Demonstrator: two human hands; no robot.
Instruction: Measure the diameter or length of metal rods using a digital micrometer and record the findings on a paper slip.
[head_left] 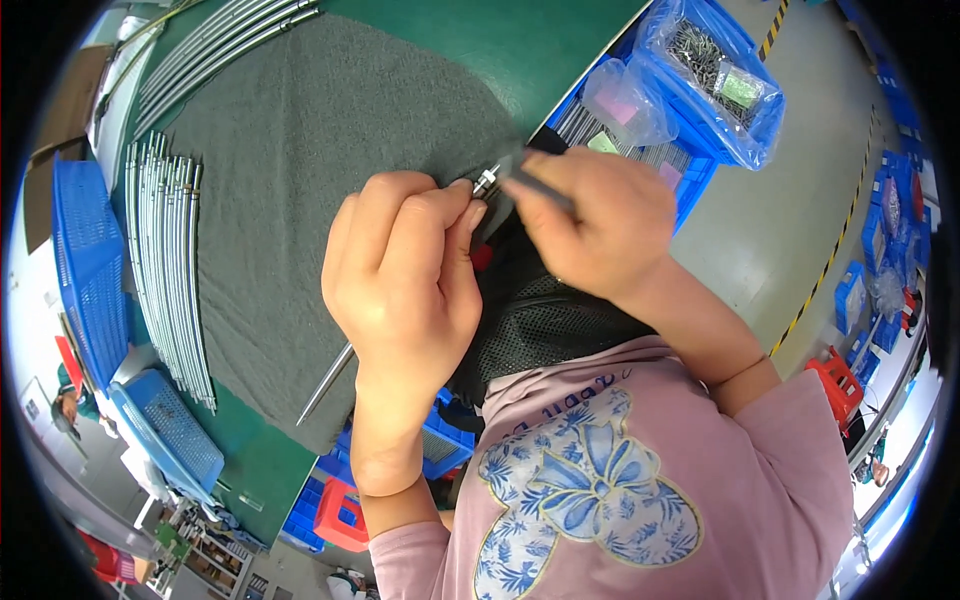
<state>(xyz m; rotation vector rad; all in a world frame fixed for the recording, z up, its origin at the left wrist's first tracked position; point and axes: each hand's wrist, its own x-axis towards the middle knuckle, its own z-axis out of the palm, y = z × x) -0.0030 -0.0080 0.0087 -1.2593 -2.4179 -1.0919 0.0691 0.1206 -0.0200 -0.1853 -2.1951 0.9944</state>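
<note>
My left hand (400, 265) is closed around a slim silver metal rod (326, 385). The rod's tapered tail sticks out below my wrist, and its stepped, shiny end shows past my thumb and forefinger; the middle is hidden by my hand. Facing that end, my right hand (610, 225) grips a dark grey tool (542, 188), smeared by motion, so its kind cannot be made out. The tool's head overlaps the rod's end or lies right beside it; whether they touch is unclear. A grey cloth (290, 130) spreads beneath and beyond my left hand.
Many long silver rods (165, 270) lie in a row on the cloth's left side, with another bundle (225, 45) at the far left. Blue baskets (90, 270) stand along the left edge. To the right, a blue bin (700, 160) carries a bag of small metal parts (700, 55).
</note>
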